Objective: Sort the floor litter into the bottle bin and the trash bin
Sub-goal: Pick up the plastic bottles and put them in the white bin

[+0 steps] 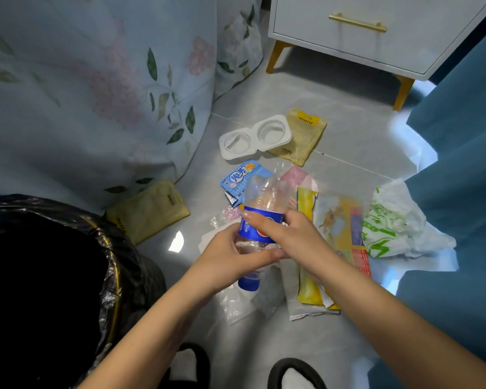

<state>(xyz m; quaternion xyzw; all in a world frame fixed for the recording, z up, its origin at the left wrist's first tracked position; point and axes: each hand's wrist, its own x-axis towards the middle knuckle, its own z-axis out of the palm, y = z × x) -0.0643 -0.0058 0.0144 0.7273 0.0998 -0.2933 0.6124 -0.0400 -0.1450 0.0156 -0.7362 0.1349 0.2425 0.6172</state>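
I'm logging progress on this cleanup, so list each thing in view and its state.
Plastic bottle: capped, crumpled, held off the floor.
Left hand: gripping the bottle's lower part.
Right hand: gripping its blue label.
Bin with black liner: open.
White two-cup tray: empty, on floor.
Nightstand drawer: closed.

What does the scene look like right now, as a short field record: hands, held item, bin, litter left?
left hand: grips lower part of plastic bottle
right hand: on the bottle's blue label
bottle: clear, cap end down, off the floor
bin: black-lined, at left; only one visible
litter on floor: white two-cup tray, yellow pouch, green-print bag, wrappers
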